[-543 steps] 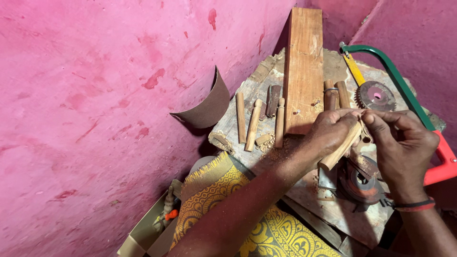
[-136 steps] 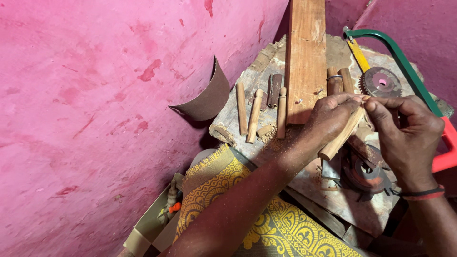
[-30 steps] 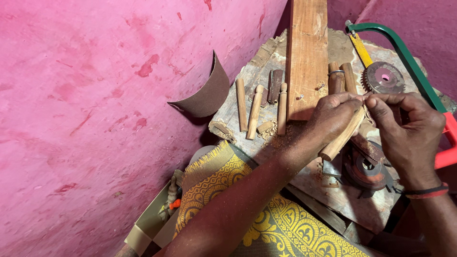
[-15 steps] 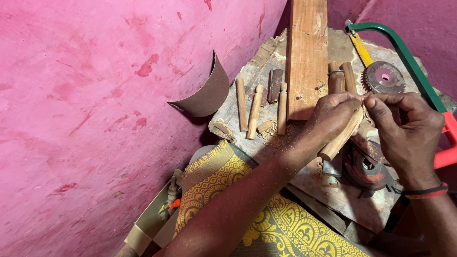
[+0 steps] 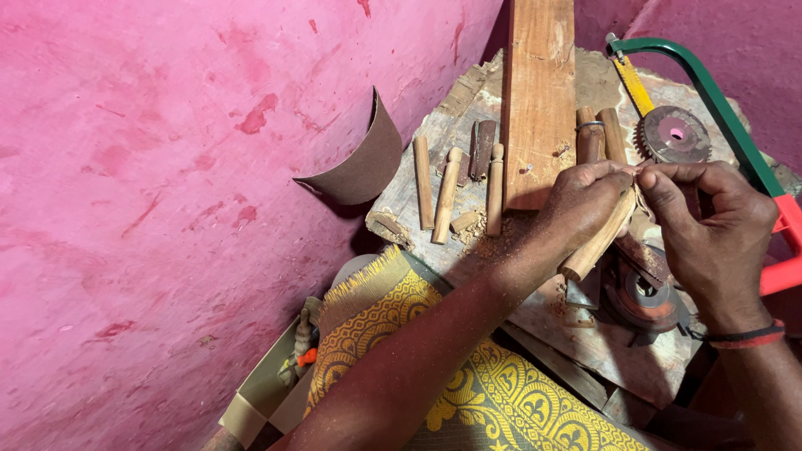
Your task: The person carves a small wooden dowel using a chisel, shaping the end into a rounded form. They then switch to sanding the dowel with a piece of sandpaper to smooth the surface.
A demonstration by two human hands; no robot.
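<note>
Left hand (image 5: 585, 200) closed around the upper part of a wooden dowel (image 5: 595, 242), gripping it at a slant just right of the long plank (image 5: 539, 100). Right hand (image 5: 710, 225) pinched shut at the dowel's top end, thumb and forefinger pressed together on a small scrap there; too small to tell what kind. Lower end of the dowel free, pointing down toward the worktop (image 5: 601, 342), well below the plank's near end.

Left of the plank: three turned wooden pegs (image 5: 447, 205) lying side by side, with a dark flat wood piece (image 5: 483, 149) between them and a short offcut (image 5: 464, 222) amid sawdust. Right of the plank: two more round sticks (image 5: 600, 134) lying together, then a toothed circular saw blade (image 5: 674, 134). Further right of the plank: a hacksaw (image 5: 718, 100) with green frame and red handle. Far left of the plank: a curled sheet of brown sandpaper (image 5: 359, 163) leaning against the pink wall (image 5: 167, 167). Below the plank, over the knee: yellow patterned cloth (image 5: 493, 401).
</note>
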